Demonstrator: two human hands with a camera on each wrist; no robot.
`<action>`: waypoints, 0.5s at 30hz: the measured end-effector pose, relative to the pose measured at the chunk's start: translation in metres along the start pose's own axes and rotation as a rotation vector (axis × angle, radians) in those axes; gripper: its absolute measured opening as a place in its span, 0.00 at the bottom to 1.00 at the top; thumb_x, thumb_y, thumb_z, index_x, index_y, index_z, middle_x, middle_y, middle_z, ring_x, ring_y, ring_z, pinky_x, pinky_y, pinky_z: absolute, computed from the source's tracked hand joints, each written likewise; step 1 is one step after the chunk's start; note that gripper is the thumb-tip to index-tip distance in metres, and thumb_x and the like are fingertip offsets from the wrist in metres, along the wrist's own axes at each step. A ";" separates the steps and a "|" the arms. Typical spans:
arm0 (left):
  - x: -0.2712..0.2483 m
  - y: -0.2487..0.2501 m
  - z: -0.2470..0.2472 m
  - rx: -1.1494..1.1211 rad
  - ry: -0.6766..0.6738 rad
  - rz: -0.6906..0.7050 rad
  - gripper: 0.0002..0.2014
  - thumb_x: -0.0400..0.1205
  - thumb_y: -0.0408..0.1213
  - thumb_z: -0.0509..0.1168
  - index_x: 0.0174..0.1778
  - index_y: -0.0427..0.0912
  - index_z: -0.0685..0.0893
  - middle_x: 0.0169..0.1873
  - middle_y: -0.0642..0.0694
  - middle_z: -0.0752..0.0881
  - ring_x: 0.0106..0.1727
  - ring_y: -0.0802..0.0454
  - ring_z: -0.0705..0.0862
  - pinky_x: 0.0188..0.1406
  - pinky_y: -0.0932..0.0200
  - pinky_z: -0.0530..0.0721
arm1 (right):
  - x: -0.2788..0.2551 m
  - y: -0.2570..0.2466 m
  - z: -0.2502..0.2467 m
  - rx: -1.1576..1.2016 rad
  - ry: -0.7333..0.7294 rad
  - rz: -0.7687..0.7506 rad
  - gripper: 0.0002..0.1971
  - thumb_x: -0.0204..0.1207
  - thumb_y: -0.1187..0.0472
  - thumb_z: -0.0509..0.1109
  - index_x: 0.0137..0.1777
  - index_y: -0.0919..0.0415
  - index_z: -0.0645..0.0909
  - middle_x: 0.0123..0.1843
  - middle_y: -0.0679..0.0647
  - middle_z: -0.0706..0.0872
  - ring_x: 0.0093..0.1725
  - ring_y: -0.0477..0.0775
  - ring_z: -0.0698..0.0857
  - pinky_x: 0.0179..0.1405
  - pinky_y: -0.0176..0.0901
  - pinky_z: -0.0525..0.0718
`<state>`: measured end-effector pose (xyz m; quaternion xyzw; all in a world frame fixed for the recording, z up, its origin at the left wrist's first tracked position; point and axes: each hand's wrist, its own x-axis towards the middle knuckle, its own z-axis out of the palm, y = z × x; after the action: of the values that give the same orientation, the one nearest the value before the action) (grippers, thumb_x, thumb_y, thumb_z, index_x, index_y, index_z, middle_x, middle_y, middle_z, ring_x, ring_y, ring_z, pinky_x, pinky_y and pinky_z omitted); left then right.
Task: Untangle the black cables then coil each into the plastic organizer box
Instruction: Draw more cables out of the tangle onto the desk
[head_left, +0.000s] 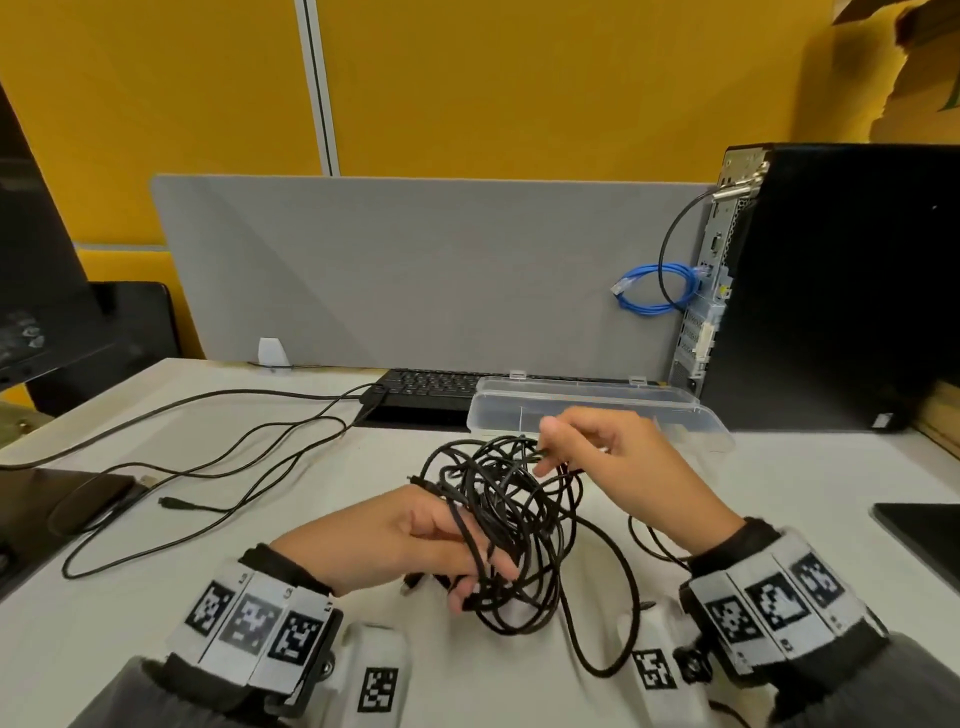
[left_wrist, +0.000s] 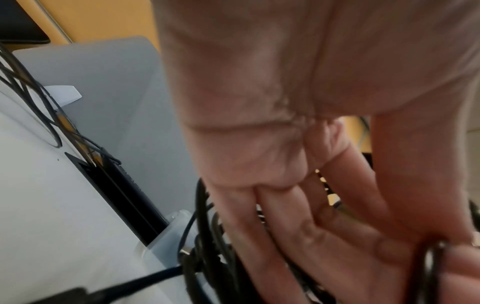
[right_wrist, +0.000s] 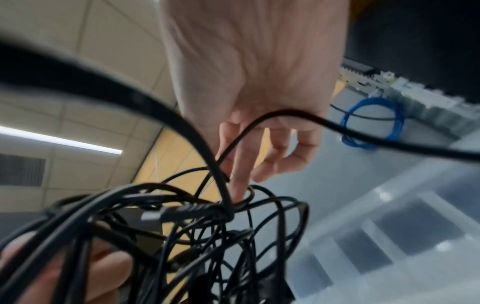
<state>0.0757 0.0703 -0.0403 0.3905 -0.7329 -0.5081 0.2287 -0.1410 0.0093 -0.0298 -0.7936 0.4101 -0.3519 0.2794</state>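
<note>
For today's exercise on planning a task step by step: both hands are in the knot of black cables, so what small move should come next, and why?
Probably the right hand should ease its pinched strand up and away while the left hand holds the tangle of black cables steady. The loops are all knotted together, a plug end sits caught among them, and the plastic organizer box behind holds no cable.

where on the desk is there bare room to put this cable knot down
Bare desk lies right of the tangle, between organizer box and dark pad. Crowded left: loose cables run to the keyboard.
</note>
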 end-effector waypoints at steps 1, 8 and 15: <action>0.001 0.001 0.002 0.017 -0.031 -0.001 0.10 0.82 0.30 0.62 0.56 0.36 0.87 0.29 0.56 0.87 0.37 0.58 0.83 0.47 0.69 0.77 | 0.000 0.002 0.003 0.048 -0.009 0.055 0.14 0.78 0.45 0.64 0.40 0.51 0.85 0.34 0.43 0.91 0.42 0.38 0.88 0.60 0.49 0.81; -0.017 0.000 -0.020 -0.058 0.127 0.012 0.04 0.75 0.35 0.71 0.41 0.40 0.91 0.42 0.42 0.91 0.44 0.50 0.89 0.46 0.58 0.87 | -0.002 -0.004 0.006 0.232 -0.023 0.219 0.06 0.70 0.60 0.77 0.38 0.57 0.81 0.32 0.53 0.91 0.37 0.46 0.88 0.59 0.46 0.80; -0.005 0.000 -0.023 -0.166 0.752 0.186 0.14 0.59 0.51 0.68 0.33 0.46 0.81 0.33 0.56 0.83 0.31 0.61 0.76 0.33 0.66 0.73 | -0.007 -0.013 0.019 0.130 0.078 0.067 0.13 0.68 0.67 0.73 0.36 0.51 0.73 0.24 0.47 0.82 0.25 0.42 0.74 0.31 0.30 0.74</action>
<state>0.0954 0.0612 -0.0317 0.4611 -0.5867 -0.3645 0.5570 -0.1228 0.0253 -0.0340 -0.7453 0.4235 -0.3990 0.3257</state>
